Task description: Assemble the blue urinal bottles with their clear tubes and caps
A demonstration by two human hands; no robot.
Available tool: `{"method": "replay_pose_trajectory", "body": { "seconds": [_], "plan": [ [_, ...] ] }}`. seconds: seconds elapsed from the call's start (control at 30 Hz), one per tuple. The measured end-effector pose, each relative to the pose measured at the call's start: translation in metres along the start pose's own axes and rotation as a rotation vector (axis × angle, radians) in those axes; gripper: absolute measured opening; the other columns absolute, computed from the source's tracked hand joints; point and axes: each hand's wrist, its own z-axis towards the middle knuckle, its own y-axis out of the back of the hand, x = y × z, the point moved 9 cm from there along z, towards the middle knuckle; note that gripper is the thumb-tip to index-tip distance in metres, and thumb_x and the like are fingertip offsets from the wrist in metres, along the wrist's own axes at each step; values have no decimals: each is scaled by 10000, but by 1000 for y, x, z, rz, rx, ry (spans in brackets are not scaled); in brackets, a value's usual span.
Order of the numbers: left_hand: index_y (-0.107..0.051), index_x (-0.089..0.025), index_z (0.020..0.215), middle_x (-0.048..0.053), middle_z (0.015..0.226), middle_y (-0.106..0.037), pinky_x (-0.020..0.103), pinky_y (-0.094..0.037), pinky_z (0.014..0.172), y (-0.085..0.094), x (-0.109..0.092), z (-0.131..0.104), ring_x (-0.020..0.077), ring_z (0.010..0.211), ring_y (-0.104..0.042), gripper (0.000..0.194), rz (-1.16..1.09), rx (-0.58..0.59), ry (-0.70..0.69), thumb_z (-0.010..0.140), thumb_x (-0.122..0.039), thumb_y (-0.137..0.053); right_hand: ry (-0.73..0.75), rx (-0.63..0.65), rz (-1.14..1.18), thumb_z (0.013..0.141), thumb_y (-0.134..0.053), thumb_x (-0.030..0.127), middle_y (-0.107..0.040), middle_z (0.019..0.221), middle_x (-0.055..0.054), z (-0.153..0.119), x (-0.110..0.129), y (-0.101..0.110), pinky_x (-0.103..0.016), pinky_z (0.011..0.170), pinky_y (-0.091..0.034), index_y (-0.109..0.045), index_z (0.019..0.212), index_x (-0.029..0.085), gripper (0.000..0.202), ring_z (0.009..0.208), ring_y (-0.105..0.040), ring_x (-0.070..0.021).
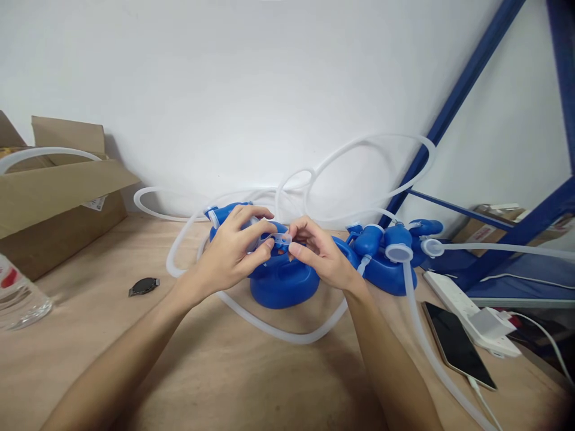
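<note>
In the head view, my left hand [236,248] and my right hand [321,254] meet in the middle. Between their fingertips they pinch a small clear plastic strap [282,239] with holes in it, one end in each hand. Right behind and below it sits a blue plastic bottle [285,288] with a wide rounded base on the table. My left fingers partly cover its upper part, so I cannot tell how the strap joins it. A translucent white hose [291,336] loops in front of the bottle.
More blue bottles [393,278] with hoses stand at right. A phone [458,344] and a white power strip [471,314] lie nearby. At left are a cardboard box [67,221], a watch [144,286] and a clear water bottle [20,302]. A white wall [269,90] rises behind.
</note>
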Motion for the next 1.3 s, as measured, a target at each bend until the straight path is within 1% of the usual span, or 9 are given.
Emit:
{"method": "replay_pose_trajectory", "body": {
  "seconds": [0.1, 0.27, 0.43, 0.57, 0.73, 0.87, 0.97, 1.1, 1.3],
  "plan": [
    [-709, -195, 1051, 119, 1223, -656, 442, -524, 953, 2, -3, 0, 262, 1079, -621, 197, 15, -2, -34, 1010, -230, -520, 7, -32, 1, 959, -658, 539, -562, 875, 4, 1, 0, -1, -268, 673, -471, -570, 959, 232, 319, 742, -554, -139],
    [-730, -200, 1055, 116, 1236, -665, 452, -526, 961, 5, -6, 0, 258, 1083, -619, 259, -11, -1, -34, 991, -171, -481, 12, -142, -36, 958, -677, 436, -602, 874, 4, 0, -3, 5, -264, 680, -469, -574, 912, 230, 235, 726, -552, -130],
    [-748, -188, 984, 123, 1208, -675, 464, -531, 922, 7, -11, 1, 269, 1042, -608, 206, 21, -27, -49, 939, -171, -548, 57, -117, -76, 913, -687, 326, -584, 823, 13, 2, 4, -1, -270, 713, -462, -574, 863, 229, 158, 762, -556, -143],
    [-770, -199, 995, 121, 1196, -677, 456, -539, 921, 9, -11, 0, 266, 1046, -628, 178, 25, -52, -60, 953, -204, -597, 43, -72, -7, 883, -704, 316, -563, 836, 11, 3, 9, -5, -274, 725, -463, -570, 867, 226, 161, 787, -546, -147],
    [-781, -226, 1039, 90, 1178, -692, 409, -555, 961, 9, -5, 0, 238, 1076, -660, 143, -86, -45, -42, 983, -263, -654, 11, -84, 29, 869, -732, 334, -577, 865, 7, 2, 6, -2, -275, 754, -485, -582, 869, 224, 186, 823, -581, -149],
    [-770, -226, 973, 73, 1116, -707, 400, -565, 942, 9, 1, 0, 223, 1046, -670, 119, -184, -45, 12, 977, -234, -651, 17, -127, 4, 849, -748, 323, -592, 837, 14, 2, 4, 0, -276, 745, -493, -588, 843, 223, 188, 792, -589, -144],
    [-752, -222, 919, 74, 1042, -716, 412, -572, 898, 10, 1, 1, 227, 1002, -675, 110, -185, -84, 15, 961, -216, -650, 21, -176, -8, 825, -751, 291, -597, 803, 21, 2, 6, 1, -275, 717, -491, -593, 824, 221, 172, 747, -584, -137],
    [-721, -233, 881, 59, 954, -717, 427, -585, 856, 13, -4, 1, 228, 966, -665, 116, -107, -178, -43, 951, -199, -635, 16, -242, -70, 779, -740, 239, -612, 781, 21, -1, 15, -1, -278, 691, -488, -599, 803, 219, 145, 728, -592, -141],
    [-719, -252, 952, 62, 995, -725, 451, -610, 863, 19, -16, -3, 240, 1019, -653, 96, -2, -289, -173, 939, -171, -668, 54, -322, -133, 728, -713, 183, -566, 734, 37, -6, 31, -3, -272, 639, -461, -559, 761, 222, 163, 675, -544, -127]
  ]
}}
